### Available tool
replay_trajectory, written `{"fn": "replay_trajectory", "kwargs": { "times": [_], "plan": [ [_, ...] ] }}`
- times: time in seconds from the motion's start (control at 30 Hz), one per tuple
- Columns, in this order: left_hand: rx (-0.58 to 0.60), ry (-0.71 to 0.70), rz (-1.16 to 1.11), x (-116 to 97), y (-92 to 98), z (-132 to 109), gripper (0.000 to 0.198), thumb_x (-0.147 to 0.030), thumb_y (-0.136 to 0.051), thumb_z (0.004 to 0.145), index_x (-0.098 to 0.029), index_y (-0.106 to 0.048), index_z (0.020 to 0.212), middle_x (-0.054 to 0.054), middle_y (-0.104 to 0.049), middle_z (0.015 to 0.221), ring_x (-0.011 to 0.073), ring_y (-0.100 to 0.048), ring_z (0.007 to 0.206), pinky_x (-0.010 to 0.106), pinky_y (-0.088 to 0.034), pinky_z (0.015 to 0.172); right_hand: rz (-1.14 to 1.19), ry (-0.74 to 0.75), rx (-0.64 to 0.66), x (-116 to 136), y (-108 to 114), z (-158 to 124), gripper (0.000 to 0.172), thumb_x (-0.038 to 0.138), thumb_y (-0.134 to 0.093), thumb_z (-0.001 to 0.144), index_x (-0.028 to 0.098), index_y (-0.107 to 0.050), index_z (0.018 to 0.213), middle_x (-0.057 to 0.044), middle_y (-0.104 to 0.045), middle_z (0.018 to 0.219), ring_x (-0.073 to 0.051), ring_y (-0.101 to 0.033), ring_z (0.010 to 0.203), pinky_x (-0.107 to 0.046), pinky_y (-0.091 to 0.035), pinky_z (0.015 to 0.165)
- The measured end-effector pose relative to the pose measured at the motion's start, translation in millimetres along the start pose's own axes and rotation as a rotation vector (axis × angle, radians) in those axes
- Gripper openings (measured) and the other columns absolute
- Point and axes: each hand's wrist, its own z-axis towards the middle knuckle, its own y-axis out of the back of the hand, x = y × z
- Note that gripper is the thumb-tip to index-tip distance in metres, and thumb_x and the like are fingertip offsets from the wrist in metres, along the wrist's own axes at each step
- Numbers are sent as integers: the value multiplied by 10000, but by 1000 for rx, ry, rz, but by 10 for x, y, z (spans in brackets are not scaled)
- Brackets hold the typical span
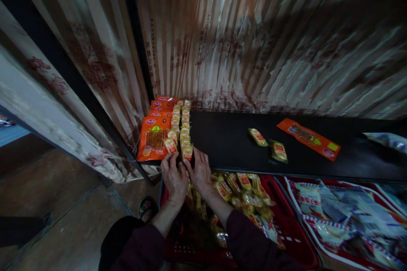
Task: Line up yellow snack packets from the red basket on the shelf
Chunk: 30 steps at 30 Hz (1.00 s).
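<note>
Two rows of small yellow-wrapped snack packets (185,131) run front to back at the left end of a black shelf (222,135). My left hand (174,178) is at the shelf's front edge, its curled fingertips against the front snack packet (171,145) of the left row. My right hand (199,171) has its fingers closed at the front snack packet (187,152) of the right row. The hands partly hide the lower ends of these packets. Left of the rows, several flat orange snack bags (155,137) stand one behind another.
Two loose yellow packets (279,151) and an orange bag (310,138) lie farther right on the shelf. Below it are a red basket (295,224) with many yellow packets and a white-rimmed basket (302,216) of plastic bags. A black post (136,29) and patterned curtain (222,42) border the shelf.
</note>
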Motion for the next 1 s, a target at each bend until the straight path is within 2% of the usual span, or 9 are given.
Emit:
{"fn": "replay_trajectory", "kwargs": {
  "times": [0.1, 0.2, 0.3, 0.4, 0.63, 0.8, 1.0],
  "plan": [
    [-11, -47, 14, 54, -14, 88, 419, -211, -422, 860, -124, -526, 1256, 173, -392, 1394, 283, -328, 1322, 495, -290, 1080, 61, 63, -40, -42, -86, -17, 548, 389, -411, 912, 104, -362, 1378, -174, -481, 1351, -286, -405, 1266, -498, -363, 1047],
    [51, -62, -32, 123, -57, 183, 486, -230, -360, 892, -114, -412, 1361, 166, -276, 1497, 254, -197, 1406, 482, -186, 1138, 124, 66, -31, -60, -159, -27, 578, 394, -384, 923, 106, -297, 1416, -181, -421, 1407, -275, -351, 1327, -509, -339, 1076],
    [123, -55, -98, 165, -102, 248, 509, -279, -301, 923, -106, -348, 1400, 161, -209, 1531, 227, -157, 1425, 457, -165, 1152, 176, 39, -6, -58, -197, -23, 599, 411, -377, 926, 98, -275, 1426, -194, -408, 1417, -263, -360, 1334, -498, -336, 1091],
    [139, -61, -155, 170, -128, 286, 519, -320, -278, 936, -105, -337, 1405, 151, -175, 1543, 216, -116, 1434, 449, -154, 1158, 215, 5, 18, -47, -214, -2, 622, 417, -373, 926, 76, -252, 1432, -210, -391, 1427, -261, -365, 1337, -491, -339, 1094],
    [131, -97, -269, 160, -154, 345, 504, -338, -276, 942, -90, -384, 1368, 159, -190, 1538, 195, -151, 1428, 414, -169, 1166, 319, -28, 3, 38, -208, 70, 597, 413, -346, 931, 123, -239, 1441, -167, -381, 1446, -249, -373, 1336, -477, -336, 1099],
    [126, -78, -284, 187, -181, 377, 508, -325, -328, 932, -109, -347, 1391, 147, -156, 1548, 205, -141, 1430, 427, -161, 1168, 342, -72, -11, 105, -206, 69, 591, 431, -332, 930, 123, -253, 1428, -163, -386, 1439, -249, -379, 1330, -479, -330, 1100],
    [112, -128, -293, 239, -229, 410, 476, -184, -306, 914, -128, -357, 1384, 132, -161, 1550, 187, -180, 1421, 408, -187, 1166, 383, -150, -19, 159, -206, 88, 552, 418, -355, 922, 117, -286, 1380, -186, -423, 1402, -246, -427, 1296, -461, -377, 1059]
  ]
}}
